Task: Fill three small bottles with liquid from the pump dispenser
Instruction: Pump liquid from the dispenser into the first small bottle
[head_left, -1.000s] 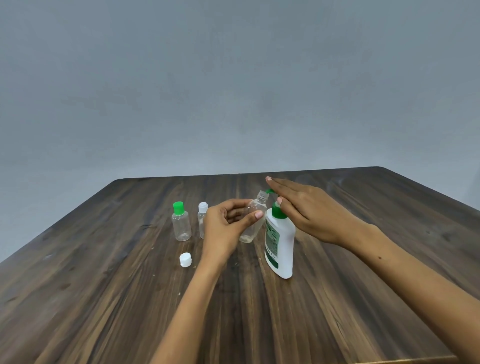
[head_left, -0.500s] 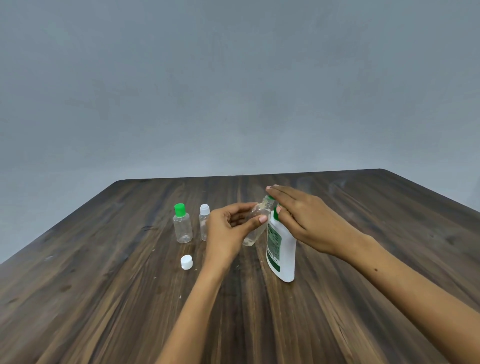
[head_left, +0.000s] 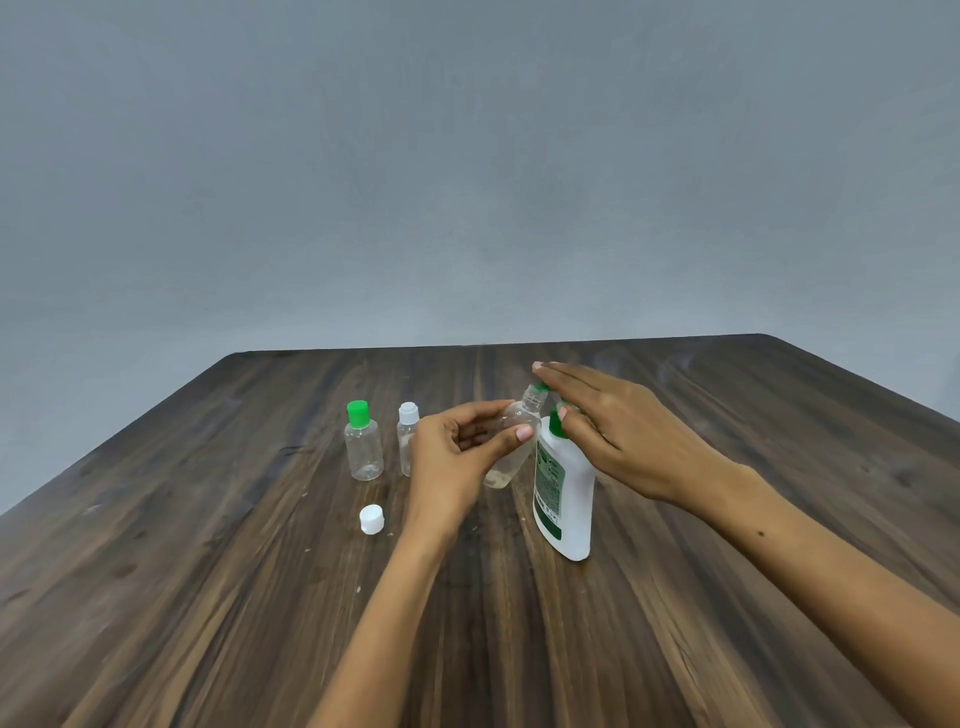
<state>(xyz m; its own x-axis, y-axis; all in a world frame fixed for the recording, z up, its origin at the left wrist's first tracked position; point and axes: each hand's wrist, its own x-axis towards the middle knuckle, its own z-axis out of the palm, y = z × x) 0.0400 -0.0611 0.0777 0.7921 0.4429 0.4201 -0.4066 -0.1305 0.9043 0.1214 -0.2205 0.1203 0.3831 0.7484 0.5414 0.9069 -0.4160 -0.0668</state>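
Observation:
A white pump dispenser (head_left: 567, 488) with a green pump head stands upright on the table. My right hand (head_left: 618, 431) lies flat on the pump head with straight fingers. My left hand (head_left: 457, 457) grips a small clear uncapped bottle (head_left: 511, 441), tilted so that its open neck sits under the green nozzle. A little clear liquid shows at the bottle's bottom. Left of my hands stand a clear bottle with a green cap (head_left: 362, 441) and a clear bottle with a white cap (head_left: 407, 436), partly hidden by my left hand.
A loose white cap (head_left: 372, 519) lies on the dark wooden table (head_left: 208, 597), in front of the two standing bottles. The table's far edge meets a plain grey wall.
My right hand pressed the pump down half a second ago and has risen again with the pump head. The left hand keeps the tilted bottle at the nozzle.

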